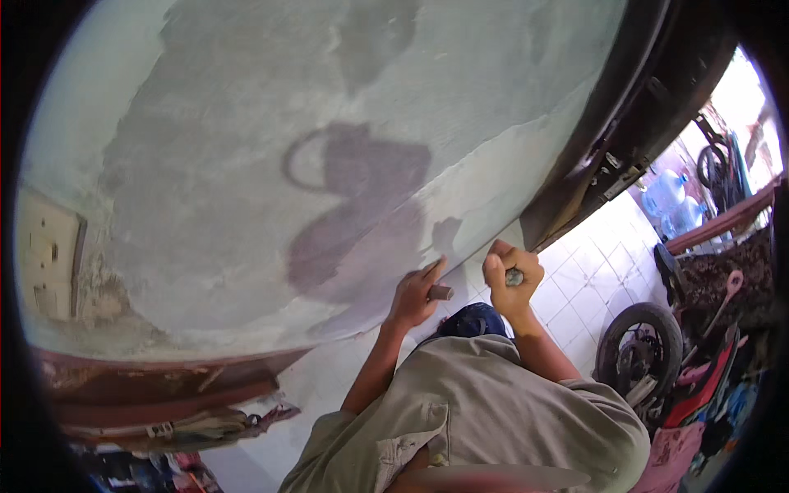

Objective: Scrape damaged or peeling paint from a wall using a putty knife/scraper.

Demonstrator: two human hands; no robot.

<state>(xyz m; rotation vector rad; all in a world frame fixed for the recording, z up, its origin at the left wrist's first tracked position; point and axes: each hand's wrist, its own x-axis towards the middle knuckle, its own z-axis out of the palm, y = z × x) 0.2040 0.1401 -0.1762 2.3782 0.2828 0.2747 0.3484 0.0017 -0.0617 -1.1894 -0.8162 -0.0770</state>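
My left hand [413, 296] is close to the lower edge of the wall, its fingers pointing up and to the right. It is closed around a brown stick-like handle [441, 292], whose blunt end sticks out beside the fingers; the rest is hidden. To its right, my right hand [519, 283] makes a fist, with the thumb on top. A rounded grey-green handle end [514, 277] shows inside that fist, and what it belongs to is out of sight. In front of both hands rises the pale wall [493, 181] with a large grey plastered patch [222, 107].
A switch plate [53, 253] is on the wall at left, above a dark red wooden ledge [164, 386]. A dark door frame [608, 123] bounds the right. Beyond the white tiled floor [575, 271] are a wheel [639, 349], water bottles [670, 197] and piled clothes [707, 403].
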